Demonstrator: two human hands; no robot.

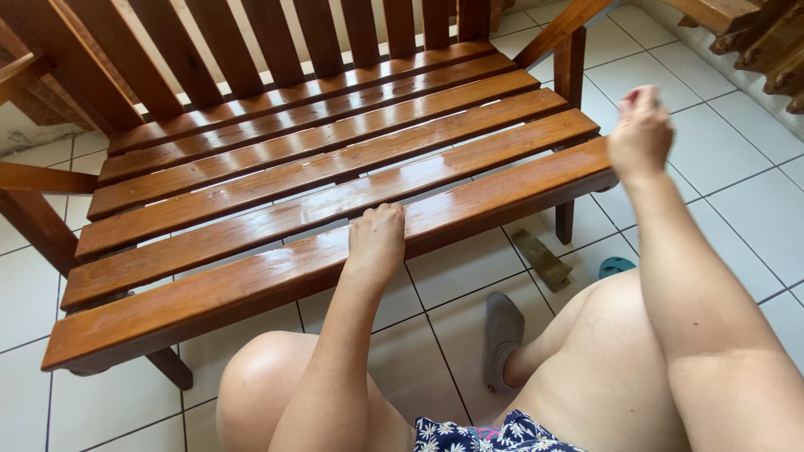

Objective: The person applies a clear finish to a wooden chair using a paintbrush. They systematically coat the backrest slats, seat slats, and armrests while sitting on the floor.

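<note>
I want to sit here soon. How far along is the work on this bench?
Done: the seat slats shine as if wet or freshly coated, front to back. In hand: the left hand rests closed on the front slat; the right hand is raised beside the bench end, and what it holds, if anything, cannot be made out. Left: the back slats look duller, possibly not yet done.

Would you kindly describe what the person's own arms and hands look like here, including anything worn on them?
Both arms are bare up to the picture's edge, with no sleeves in sight. The left hand and right hand wear no gloves, and no watch, bracelet or ring shows from this side.
</note>
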